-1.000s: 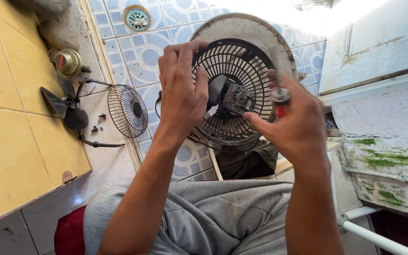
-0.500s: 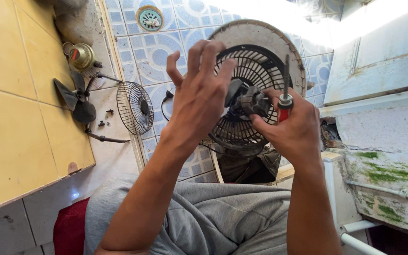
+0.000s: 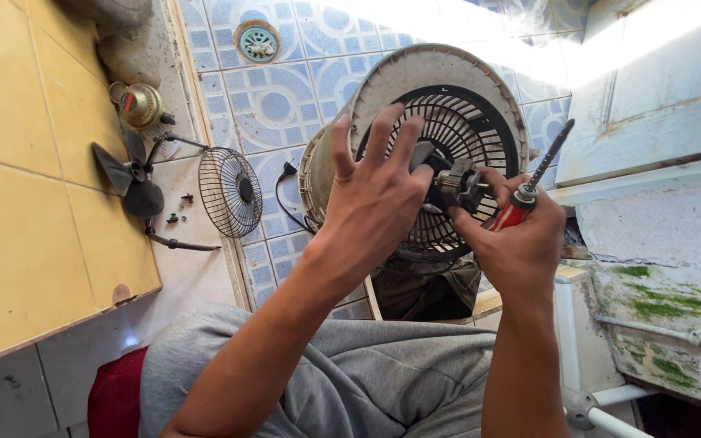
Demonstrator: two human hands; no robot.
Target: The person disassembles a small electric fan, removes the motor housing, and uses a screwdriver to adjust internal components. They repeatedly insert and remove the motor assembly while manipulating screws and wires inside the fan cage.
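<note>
A round box fan housing (image 3: 415, 81) with a black rear grille (image 3: 464, 130) stands tilted in front of me. My left hand (image 3: 375, 195) is spread over the grille, its fingertips touching the small black fan motor (image 3: 458, 185) at the hub. My right hand (image 3: 517, 239) grips a red-handled screwdriver (image 3: 529, 188) with its shaft pointing up to the right, while its fingers also pinch the motor from the right side.
A loose wire front grille (image 3: 230, 191), black fan blades (image 3: 127, 174), small screws (image 3: 178, 207) and a brass-coloured part (image 3: 139, 104) lie on the patterned tile floor at left. A floor drain (image 3: 257, 40) sits above. A yellow tiled ledge (image 3: 34, 211) is left; a mossy concrete wall (image 3: 667, 292) is right.
My left hand has shifted right and opened its fingers over the hub. My right hand has tipped the screwdriver more upright and moved in on the motor. The view has swung slightly.
</note>
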